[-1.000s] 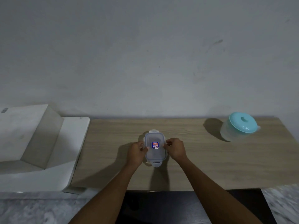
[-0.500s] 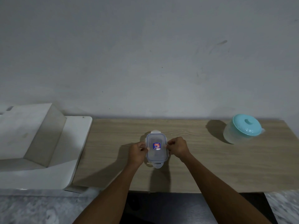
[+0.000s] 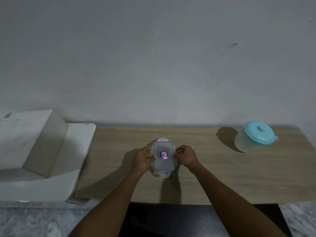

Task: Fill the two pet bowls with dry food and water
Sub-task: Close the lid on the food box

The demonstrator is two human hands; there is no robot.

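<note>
Only the head view to go on, so here's what we've got. We're looking down at a wooden tabletop (image 3: 213,177) against a plain grey wall. In the middle sits a small clear container (image 3: 163,157) with a snap-lock lid and a blue sticker on top. The lid's on, the end clips look flipped out, and we can't see what's inside — our guess is it's the dry food.

Our left hand (image 3: 142,159) is pressed against the container's left side and our right hand (image 3: 185,157) against its right side, fingers curled at the lid's edges. Both are gripping it, and it looks like we're working the side clips, though that's a judgement call.

Off at the far right, well apart from the hands, there's a translucent jug (image 3: 254,139) with a teal lid, untouched — probably the water.

Progress-wise, we'd say we're barely started. No pet bowls are visible anywhere in the shot, nothing is poured, and both containers are closed. Left to do: get the lid off, find the bowls, pour food, then water.
</note>
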